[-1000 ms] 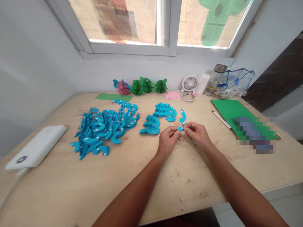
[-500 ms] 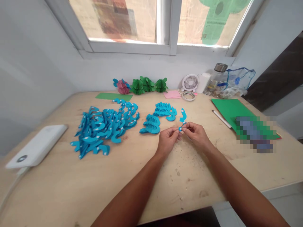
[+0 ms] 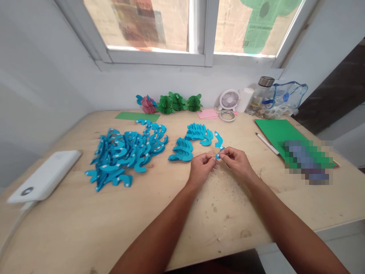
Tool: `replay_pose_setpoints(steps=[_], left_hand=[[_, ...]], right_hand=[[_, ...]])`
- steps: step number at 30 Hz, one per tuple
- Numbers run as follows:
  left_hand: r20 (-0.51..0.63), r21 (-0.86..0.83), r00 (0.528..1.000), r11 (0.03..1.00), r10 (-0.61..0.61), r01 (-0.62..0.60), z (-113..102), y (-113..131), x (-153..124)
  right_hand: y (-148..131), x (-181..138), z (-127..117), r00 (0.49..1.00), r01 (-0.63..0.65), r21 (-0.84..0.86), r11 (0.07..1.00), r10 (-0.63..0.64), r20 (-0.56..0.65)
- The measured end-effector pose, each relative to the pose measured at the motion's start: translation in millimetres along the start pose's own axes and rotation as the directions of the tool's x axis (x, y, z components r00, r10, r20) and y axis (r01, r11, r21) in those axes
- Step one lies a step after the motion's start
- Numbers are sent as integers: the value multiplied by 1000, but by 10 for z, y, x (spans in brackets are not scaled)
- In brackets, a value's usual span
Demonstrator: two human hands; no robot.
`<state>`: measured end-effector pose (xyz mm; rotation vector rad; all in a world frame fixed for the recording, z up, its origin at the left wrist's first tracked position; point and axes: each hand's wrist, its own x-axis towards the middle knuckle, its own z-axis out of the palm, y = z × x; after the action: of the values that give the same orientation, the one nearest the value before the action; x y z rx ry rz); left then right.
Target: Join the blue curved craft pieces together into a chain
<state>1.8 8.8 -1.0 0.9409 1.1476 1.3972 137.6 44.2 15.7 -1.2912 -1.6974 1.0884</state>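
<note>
Between my two hands is a curved blue paper strip [image 3: 218, 139] with small white squares on it; its far end sticks up beyond my fingertips. My left hand [image 3: 202, 167] pinches the near end between thumb and finger. My right hand [image 3: 236, 161] pinches the same strip close by, near a white square. Just left of my hands stand two folded blue paper stacks, a nearer one [image 3: 181, 150] and a farther one [image 3: 198, 132]. Farther left lies a large heap of blue paper strips [image 3: 128, 148] dotted with white squares.
A white power bank [image 3: 45, 177] with a cable lies at left. Along the wall stand paper figures [image 3: 176, 102], a small fan [image 3: 229, 99], a tape roll [image 3: 227, 115] and a bottle [image 3: 259, 95]. Green sheets [image 3: 281, 133] and a pen [image 3: 267, 144] lie at right, beside a blurred-out object.
The far end of the blue strip has swung slightly left. Both hands stay almost in the same spot, still pinching it.
</note>
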Motion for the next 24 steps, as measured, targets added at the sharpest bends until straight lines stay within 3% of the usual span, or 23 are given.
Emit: replay_pose_setpoints(steps=[8, 24], left_hand=[[-83, -31, 996, 999, 14, -16, 8, -26, 8], [-57, -55, 998, 998, 14, -17, -3, -11, -8]], right_hand=[[-76, -31, 87, 1000, 2, 108, 994, -4, 22], [-50, -43, 110, 993, 94, -50, 994, -97, -72]])
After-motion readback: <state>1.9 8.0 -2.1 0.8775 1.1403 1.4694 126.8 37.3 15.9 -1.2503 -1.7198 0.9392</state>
